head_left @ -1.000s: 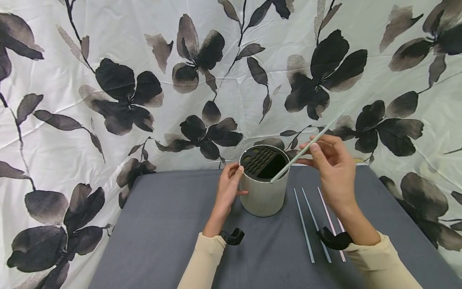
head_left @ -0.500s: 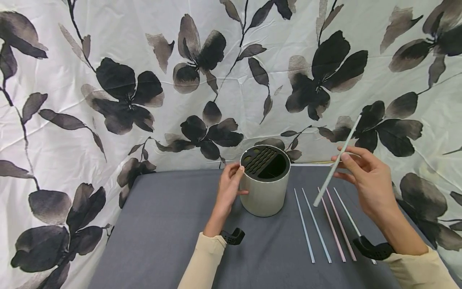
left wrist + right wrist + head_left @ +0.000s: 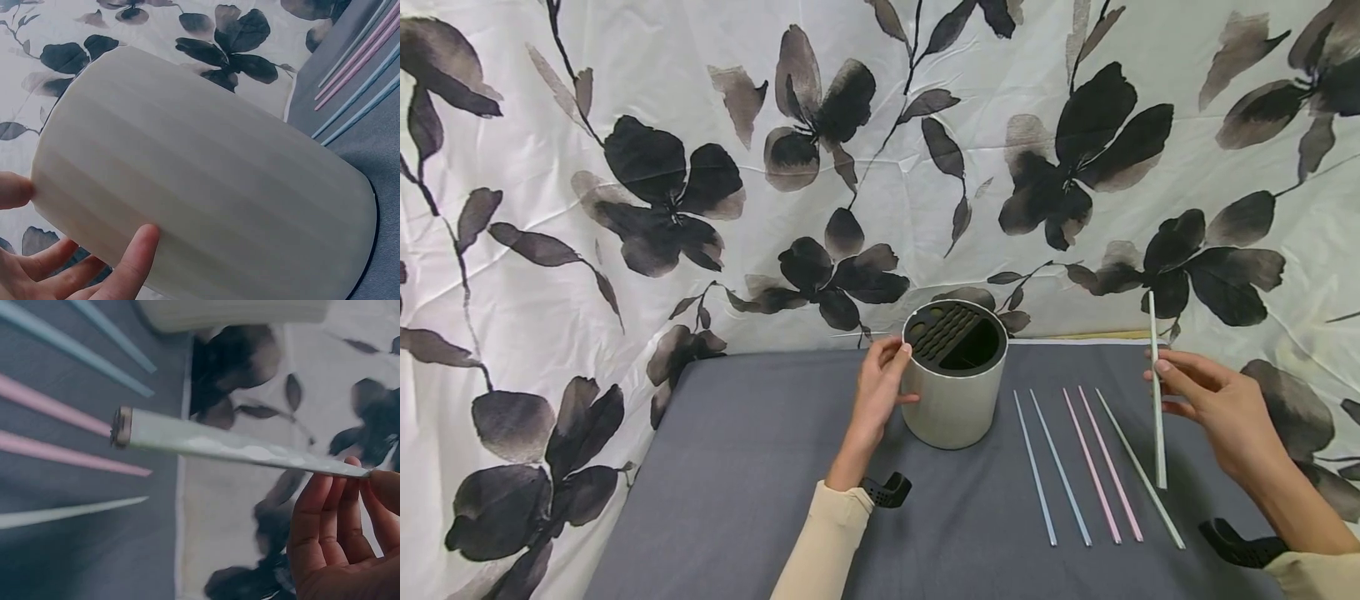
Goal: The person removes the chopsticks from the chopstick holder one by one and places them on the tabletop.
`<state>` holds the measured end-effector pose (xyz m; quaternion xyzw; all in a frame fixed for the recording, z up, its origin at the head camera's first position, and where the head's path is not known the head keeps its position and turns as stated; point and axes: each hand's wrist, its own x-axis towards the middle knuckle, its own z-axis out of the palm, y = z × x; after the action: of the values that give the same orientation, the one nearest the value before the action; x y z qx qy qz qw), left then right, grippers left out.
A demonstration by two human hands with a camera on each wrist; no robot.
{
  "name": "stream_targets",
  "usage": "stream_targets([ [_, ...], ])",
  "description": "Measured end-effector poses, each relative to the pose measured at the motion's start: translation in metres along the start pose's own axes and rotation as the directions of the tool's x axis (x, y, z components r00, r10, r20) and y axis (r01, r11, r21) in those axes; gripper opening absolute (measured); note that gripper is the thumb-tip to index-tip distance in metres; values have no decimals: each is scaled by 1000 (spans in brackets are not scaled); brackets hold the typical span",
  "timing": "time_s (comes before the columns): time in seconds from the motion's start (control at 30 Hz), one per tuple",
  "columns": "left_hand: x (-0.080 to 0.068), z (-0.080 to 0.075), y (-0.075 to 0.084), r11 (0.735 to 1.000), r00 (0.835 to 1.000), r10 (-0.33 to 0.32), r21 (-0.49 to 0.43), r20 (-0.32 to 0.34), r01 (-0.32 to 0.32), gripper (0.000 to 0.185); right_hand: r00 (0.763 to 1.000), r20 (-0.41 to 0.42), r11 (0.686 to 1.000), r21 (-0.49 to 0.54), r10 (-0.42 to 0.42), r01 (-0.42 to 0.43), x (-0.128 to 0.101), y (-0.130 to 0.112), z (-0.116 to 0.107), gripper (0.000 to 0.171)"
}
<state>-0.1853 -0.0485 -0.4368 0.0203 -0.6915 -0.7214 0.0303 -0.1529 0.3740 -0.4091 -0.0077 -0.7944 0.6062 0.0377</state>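
Note:
My right hand (image 3: 1217, 408) pinches a pale green chopstick (image 3: 1156, 400) between thumb and fingers, over the table's right side. In the right wrist view the chopstick (image 3: 206, 440) points its thick, metal-capped end away from the hand (image 3: 344, 531). My left hand (image 3: 880, 383) holds the left side of a cream cylindrical utensil holder (image 3: 951, 408) with a dark slotted top. The left wrist view has one fingertip (image 3: 19, 190) at the holder's rim and another (image 3: 145, 240) against its ribbed wall (image 3: 219, 169); other fingers are partly behind it.
On the grey table (image 3: 760, 467), right of the holder, lie two blue chopsticks (image 3: 1036, 475), two pink chopsticks (image 3: 1093, 471) and one pale green chopstick (image 3: 1138, 467). A floral cloth (image 3: 715, 308) hangs behind the table's back edge.
My right hand has carried the pale green chopstick from the holder's rim to the right and lower, turning it nearly upright in the head view. The left hand has stayed at the holder.

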Motion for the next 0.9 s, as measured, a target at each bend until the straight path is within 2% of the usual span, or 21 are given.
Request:
stream_targets([
  [0.17,0,0,-2,1000,1000,-4,-1,2,4,47,993,36,984,-142,113,-107,-2,33,-12,25],
  [0.23,-1,0,-2,1000,1000,-8,-2,2,8,46,988,40,969,-208,147,-136,-3,46,-15,31],
  [0.4,-1,-1,-2,1000,1000,-7,-6,5,7,45,977,-10,899,-388,213,-200,-2,80,-17,60],
  [0.5,-2,-1,-3,1000,1000,-4,-9,10,4,45,974,-36,860,-463,223,-215,-2,97,-15,62],
  [0.67,-3,-2,-3,1000,1000,-9,-10,21,9,46,969,-35,830,-509,244,-228,-6,114,-14,55],
  [0.9,-3,-6,3,1000,999,-9,20,49,8,50,963,-27,828,-503,269,-245,-8,124,-10,48],
])
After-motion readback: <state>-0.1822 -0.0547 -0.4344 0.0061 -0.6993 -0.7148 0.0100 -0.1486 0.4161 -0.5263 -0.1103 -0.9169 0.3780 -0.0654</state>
